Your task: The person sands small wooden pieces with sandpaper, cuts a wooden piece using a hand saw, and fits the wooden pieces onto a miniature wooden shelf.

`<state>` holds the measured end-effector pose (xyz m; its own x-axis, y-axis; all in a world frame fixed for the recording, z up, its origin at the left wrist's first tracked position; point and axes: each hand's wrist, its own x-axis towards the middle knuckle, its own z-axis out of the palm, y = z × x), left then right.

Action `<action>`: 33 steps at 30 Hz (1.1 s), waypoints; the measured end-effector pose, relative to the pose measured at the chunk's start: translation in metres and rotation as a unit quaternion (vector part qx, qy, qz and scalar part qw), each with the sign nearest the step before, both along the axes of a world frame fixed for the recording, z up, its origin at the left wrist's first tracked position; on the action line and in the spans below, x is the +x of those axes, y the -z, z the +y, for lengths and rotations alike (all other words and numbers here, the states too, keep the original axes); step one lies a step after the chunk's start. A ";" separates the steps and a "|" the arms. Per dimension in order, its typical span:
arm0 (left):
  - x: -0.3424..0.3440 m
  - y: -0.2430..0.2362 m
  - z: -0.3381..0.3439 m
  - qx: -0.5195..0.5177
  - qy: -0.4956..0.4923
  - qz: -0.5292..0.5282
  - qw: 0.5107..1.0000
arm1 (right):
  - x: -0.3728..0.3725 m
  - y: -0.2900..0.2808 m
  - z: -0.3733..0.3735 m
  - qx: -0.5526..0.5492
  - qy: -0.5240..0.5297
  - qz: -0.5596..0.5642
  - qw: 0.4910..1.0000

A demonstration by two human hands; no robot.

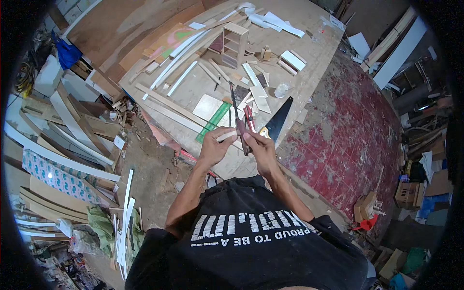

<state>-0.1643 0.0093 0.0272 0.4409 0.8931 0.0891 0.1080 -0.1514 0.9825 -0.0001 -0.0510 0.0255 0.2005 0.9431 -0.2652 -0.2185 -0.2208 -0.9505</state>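
Note:
Near the table's front edge, my left hand is closed, pinching a small pale wood strip between thumb and fingers. Beside it my right hand grips a long, thin dark tool by its brown, handle-like part. The tool points away from me, and its exact kind is unclear. The strip's inner end meets or lies close to the brown part. A green ruler lies left of the tool. To the right are red-handled pliers and a handsaw with a dark blade and yellowish handle.
A small wooden shelf model stands farther back on the table, among offcuts and long strips. A clear plastic cup stands right of them. Curved boards lean at the left. A cardboard box sits on the red floor.

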 end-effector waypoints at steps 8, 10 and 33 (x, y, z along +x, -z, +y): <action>-0.005 -0.003 0.001 0.026 -0.012 0.013 1.000 | -0.008 -0.007 0.003 0.028 0.016 -0.011 0.999; 0.000 -0.007 -0.004 0.019 0.002 -0.005 1.000 | -0.002 -0.008 0.011 0.026 0.000 -0.023 0.999; -0.011 0.002 -0.002 0.031 -0.050 -0.031 0.998 | -0.018 -0.032 -0.007 0.026 0.038 -0.003 0.999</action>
<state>-0.1749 0.0070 0.0252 0.3416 0.9243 0.1701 0.0650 -0.2038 0.9769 -0.0180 -0.0582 0.0576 0.2726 0.9376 -0.2158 -0.2276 -0.1550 -0.9613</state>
